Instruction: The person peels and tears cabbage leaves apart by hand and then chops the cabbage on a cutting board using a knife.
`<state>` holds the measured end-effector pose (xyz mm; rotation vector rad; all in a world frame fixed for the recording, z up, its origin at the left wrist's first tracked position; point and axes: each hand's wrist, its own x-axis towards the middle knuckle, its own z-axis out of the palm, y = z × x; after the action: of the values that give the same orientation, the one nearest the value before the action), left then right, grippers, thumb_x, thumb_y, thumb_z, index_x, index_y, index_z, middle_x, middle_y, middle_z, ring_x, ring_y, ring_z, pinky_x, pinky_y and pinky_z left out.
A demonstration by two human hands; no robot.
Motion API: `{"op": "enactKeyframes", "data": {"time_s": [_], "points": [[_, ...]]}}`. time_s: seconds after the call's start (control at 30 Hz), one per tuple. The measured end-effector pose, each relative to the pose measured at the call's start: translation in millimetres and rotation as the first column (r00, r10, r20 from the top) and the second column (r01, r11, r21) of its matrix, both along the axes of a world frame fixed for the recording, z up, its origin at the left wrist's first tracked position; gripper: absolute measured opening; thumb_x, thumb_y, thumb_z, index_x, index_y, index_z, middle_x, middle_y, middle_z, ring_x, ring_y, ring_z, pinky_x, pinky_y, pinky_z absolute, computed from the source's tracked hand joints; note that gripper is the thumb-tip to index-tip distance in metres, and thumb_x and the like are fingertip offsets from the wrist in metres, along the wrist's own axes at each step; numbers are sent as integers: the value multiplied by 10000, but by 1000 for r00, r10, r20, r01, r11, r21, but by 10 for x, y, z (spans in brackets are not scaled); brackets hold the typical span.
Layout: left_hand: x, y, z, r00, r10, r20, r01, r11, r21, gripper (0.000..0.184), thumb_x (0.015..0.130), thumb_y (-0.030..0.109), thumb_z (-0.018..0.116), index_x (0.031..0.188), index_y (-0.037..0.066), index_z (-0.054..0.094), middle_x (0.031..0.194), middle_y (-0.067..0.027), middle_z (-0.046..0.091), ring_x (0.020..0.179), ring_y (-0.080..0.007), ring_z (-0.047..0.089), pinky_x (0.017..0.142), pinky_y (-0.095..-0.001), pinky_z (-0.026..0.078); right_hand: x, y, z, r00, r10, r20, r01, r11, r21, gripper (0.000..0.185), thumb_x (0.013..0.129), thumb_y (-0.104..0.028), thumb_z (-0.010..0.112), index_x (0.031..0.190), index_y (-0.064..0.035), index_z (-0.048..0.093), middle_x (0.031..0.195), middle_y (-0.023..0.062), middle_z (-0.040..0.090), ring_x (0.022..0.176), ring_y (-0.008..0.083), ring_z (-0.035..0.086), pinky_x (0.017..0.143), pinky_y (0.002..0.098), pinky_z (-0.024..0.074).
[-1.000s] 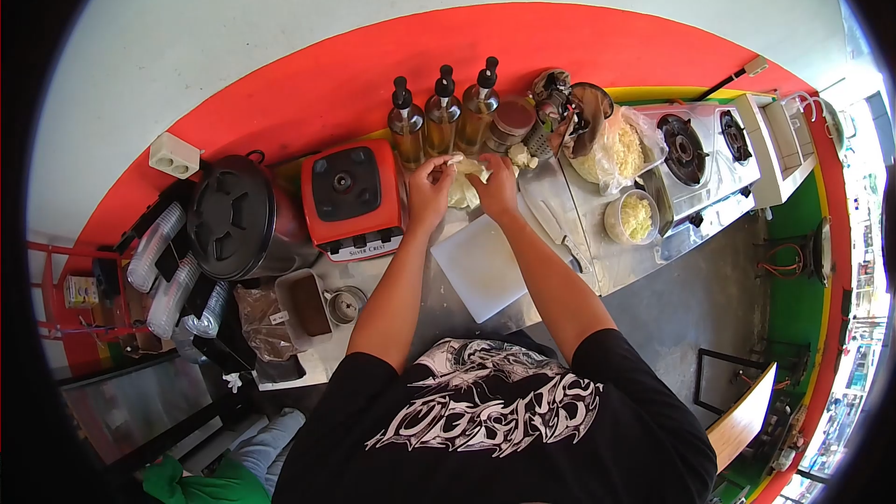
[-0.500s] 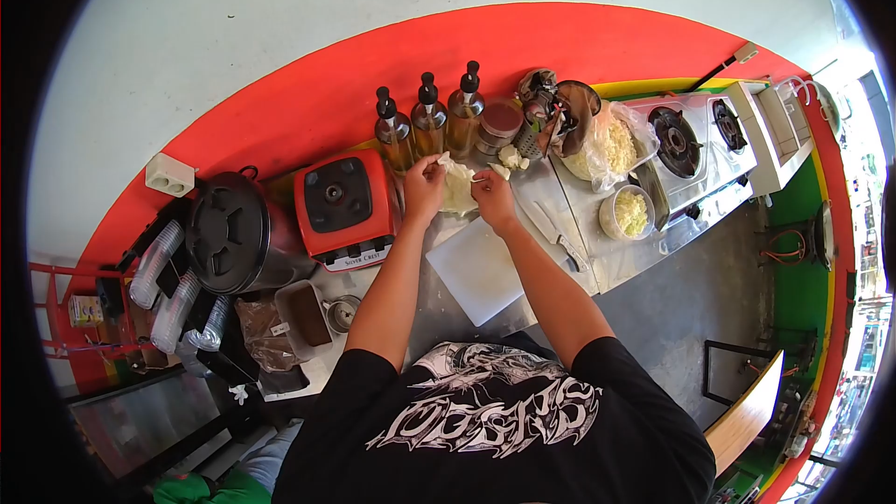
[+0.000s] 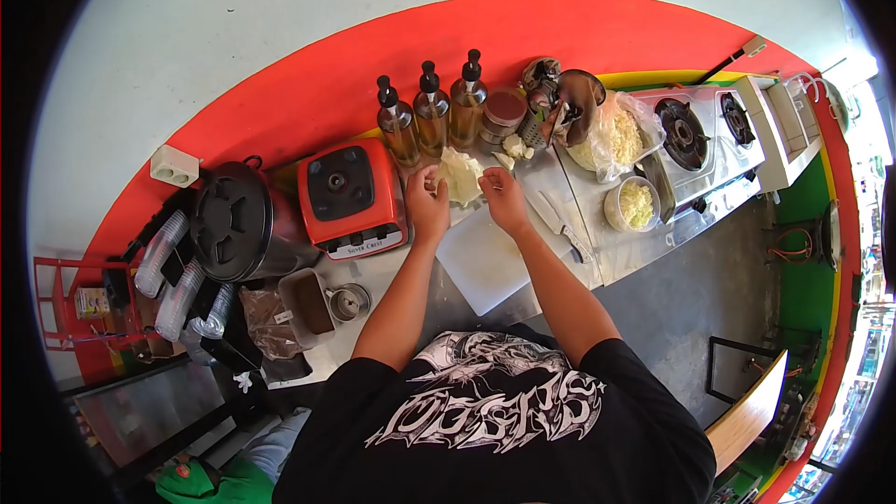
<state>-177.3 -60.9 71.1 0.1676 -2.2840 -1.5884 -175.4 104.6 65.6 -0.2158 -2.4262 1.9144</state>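
Note:
A pale, crumpled cabbage leaf (image 3: pixel 461 175) lies on the metal counter between my hands, beyond the white cutting board (image 3: pixel 481 261). My left hand (image 3: pixel 427 203) is at its left edge, fingers curled and thumb slightly apart, with nothing visible in them. On the other side, my right hand (image 3: pixel 505 201) has its fingertips pinched together near the leaf's right edge; a small pale bit may be between them. Small cabbage pieces (image 3: pixel 515 147) sit behind my right hand. A knife (image 3: pixel 565 224) rests on the counter to the right of the board.
Three pump bottles (image 3: pixel 432 110) stand at the wall. To the left are a red blender base (image 3: pixel 347 191) and a black lidded bin (image 3: pixel 238 224). Rightward are a tub of shredded cabbage (image 3: pixel 635 206), a plastic bag (image 3: pixel 618 142) and a gas stove (image 3: pixel 684 133). Another person's green cap (image 3: pixel 187 479) shows low left.
Both hands have lowered slightly towards me and no longer cover the leaf's upper edges. The leaf shows more fully between them. The whole view has shifted a little.

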Motion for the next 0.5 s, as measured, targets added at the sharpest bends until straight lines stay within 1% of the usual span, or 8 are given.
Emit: {"op": "enactKeyframes", "data": {"time_s": [0.13,0.2,0.27,0.33,0.4,0.43,0.47,0.5], "points": [[379,158,66,999,-15,-52,11,998,-69,278,832,-20,668,1103,38,645,935,-84,610,731,-208,553,711,-343,485,211,285,104,999,46,-14,-45,994,97,243,942,-157,680,1110,10,629,975,100,704,912,195,675,786,327,538],[546,268,35,981,-195,-14,193,976,-97,273,825,-38,654,1085,44,645,941,-93,606,741,-212,559,717,-335,484,383,495,145,998,66,10,-66,987,148,249,933,-154,689,1109,12,627,995,113,708,928,220,683,791,341,540],[684,399,-5,963,-269,12,269,960,-75,289,816,-40,660,1086,61,651,929,-86,600,744,-219,558,725,-339,488,564,727,156,998,54,-29,-41,944,326,252,901,-126,705,1100,10,627,1028,147,703,948,270,683,817,370,538],[807,529,32,887,-434,157,451,887,-100,301,809,-14,689,1096,71,654,978,-88,606,852,-252,585,802,-362,492,745,973,89,995,71,-71,-36,914,404,270,881,-105,707,1114,1,621,1042,157,694,960,296,670,844,393,526],[888,674,-12,850,-502,161,522,843,-128,313,803,7,709,1104,76,657,1020,-92,608,923,-269,584,852,-376,486,923,1178,78,989,91,-114,-25,878,478,294,860,-84,710,1128,-8,616,1056,166,684,972,322,656,872,416,514],[926,750,-39,808,-565,166,587,794,-160,326,797,27,728,1111,81,660,1062,-96,611,995,-286,583,902,-390,479,1008,1271,102,993,82,-87,-21,837,547,326,846,-68,705,1152,-17,605,1076,174,666,994,342,635,897,439,494],[977,829,-66,806,-568,167,591,791,-157,326,797,27,728,1111,81,660,1062,-96,611,995,-286,583,902,-390,479,1092,1347,119,996,70,-59,-19,790,612,360,832,-51,700,1176,-26,595,1096,182,648,1016,361,613,922,461,475],[1026,912,-77,788,-587,188,616,760,-207,339,791,41,740,1119,85,662,1093,-101,607,1042,-294,574,936,-396,468,1171,1415,83,996,65,-58,-16,790,612,360,832,-51,700,1176,-26,595,1096,182,648,1016,361,613,922,461,475]]}}
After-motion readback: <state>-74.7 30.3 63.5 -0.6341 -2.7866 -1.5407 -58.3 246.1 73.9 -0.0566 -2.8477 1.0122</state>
